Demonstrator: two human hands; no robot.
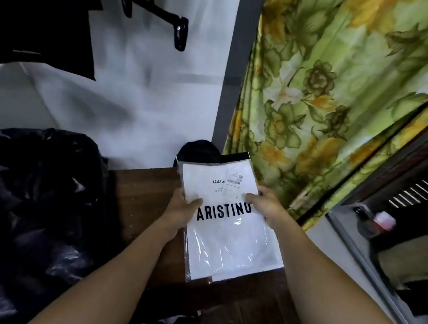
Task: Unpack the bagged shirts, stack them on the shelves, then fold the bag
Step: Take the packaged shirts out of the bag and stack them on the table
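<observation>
White wall point(161, 104) behind, green-and-yellow floral curtain point(335, 94) at right, dark wooden surface point(144, 195) below — that is the setting I record. Crinkled black plastic bag point(39, 202) sits at left, glossy and slumped. I see the packaged shirt point(229, 227) — flat, rectangular, white, sealed in clear film printed ARISTINO — held above the wood. My left hand point(183, 209) grips its left edge, thumb on top; my right hand point(265, 206) clasps the right edge likewise.

Shirt pack point(229, 222) sits over the counter point(141, 195), bag point(37, 197) off to its left, curtain point(323, 93) to the right, wall point(161, 97) behind.
</observation>
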